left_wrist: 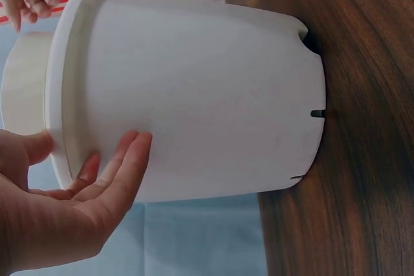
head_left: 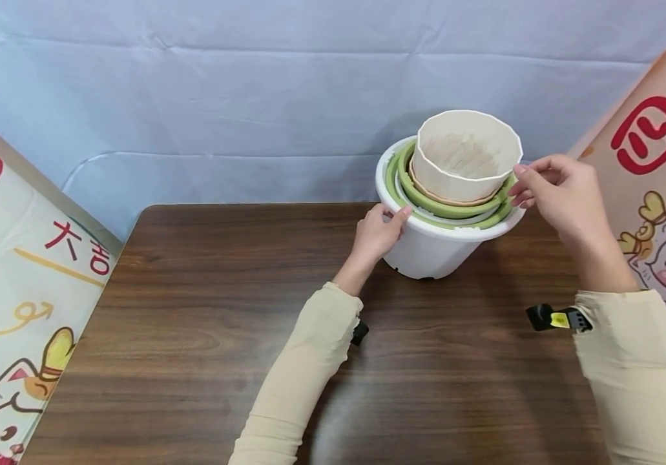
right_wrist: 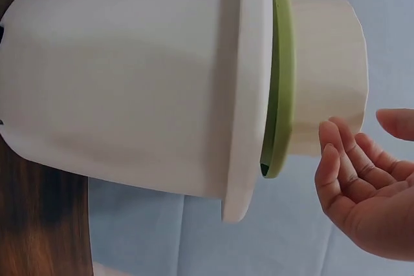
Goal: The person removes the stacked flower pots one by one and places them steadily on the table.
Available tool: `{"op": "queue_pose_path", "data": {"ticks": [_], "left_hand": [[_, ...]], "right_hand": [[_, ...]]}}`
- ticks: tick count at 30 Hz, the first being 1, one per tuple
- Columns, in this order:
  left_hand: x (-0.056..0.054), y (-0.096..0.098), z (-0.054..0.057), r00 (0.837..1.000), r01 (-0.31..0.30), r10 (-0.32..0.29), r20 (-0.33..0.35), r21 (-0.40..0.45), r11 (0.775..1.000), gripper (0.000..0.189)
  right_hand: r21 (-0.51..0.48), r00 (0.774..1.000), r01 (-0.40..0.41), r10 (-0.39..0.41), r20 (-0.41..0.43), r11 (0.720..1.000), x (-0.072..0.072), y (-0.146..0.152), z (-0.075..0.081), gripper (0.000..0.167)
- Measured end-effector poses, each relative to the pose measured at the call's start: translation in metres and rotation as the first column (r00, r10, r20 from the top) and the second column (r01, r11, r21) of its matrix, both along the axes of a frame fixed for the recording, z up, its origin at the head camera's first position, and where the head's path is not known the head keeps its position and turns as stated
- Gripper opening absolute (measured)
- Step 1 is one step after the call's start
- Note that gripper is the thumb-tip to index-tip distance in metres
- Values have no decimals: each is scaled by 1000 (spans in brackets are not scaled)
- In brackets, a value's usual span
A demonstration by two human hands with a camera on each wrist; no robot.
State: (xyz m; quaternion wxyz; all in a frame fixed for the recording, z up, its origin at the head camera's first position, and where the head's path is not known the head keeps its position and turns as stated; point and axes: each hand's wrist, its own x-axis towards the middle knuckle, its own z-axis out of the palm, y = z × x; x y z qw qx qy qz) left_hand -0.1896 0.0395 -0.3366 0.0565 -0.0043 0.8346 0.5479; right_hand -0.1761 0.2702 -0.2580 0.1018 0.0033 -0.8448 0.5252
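Note:
A large white plant pot (head_left: 434, 252) stands upright near the table's back edge. Nested inside it are green-rimmed pots (head_left: 455, 210) and, topmost, a cream faceted pot (head_left: 460, 184) with brownish marks inside. My left hand (head_left: 378, 232) holds the white pot's rim at its left front: in the left wrist view the thumb lies on the rim (left_wrist: 55, 95) and the fingers reach under it along the wall. At the right side my right hand (head_left: 565, 194) hovers by the cream pot's rim, thumb and fingers spread apart. From the right wrist, its fingers (right_wrist: 346, 159) look loosely bent.
The brown wooden table (head_left: 222, 290) extends left and in front of the pots. A pale blue cloth (head_left: 251, 116) hangs close behind. Printed cartoon panels stand at the left (head_left: 24, 271) and right (head_left: 664, 181).

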Motion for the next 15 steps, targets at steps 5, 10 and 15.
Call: {"op": "queue_pose_path", "data": {"ticks": [5, 10, 15], "left_hand": [[1, 2, 0, 1000, 0, 0, 5, 2, 1000, 31], [1, 2, 0, 1000, 3, -3, -4, -5, 1000, 31], [1, 1, -1, 1000, 3, -3, 1, 0, 1000, 31]], "right_hand": [[-67, 999, -15, 17, 34, 998, -5, 0, 2, 23], [-125, 998, -31, 37, 46, 992, -10, -1, 3, 16], [-146, 997, -28, 38, 71, 989, -15, -4, 3, 19]]}}
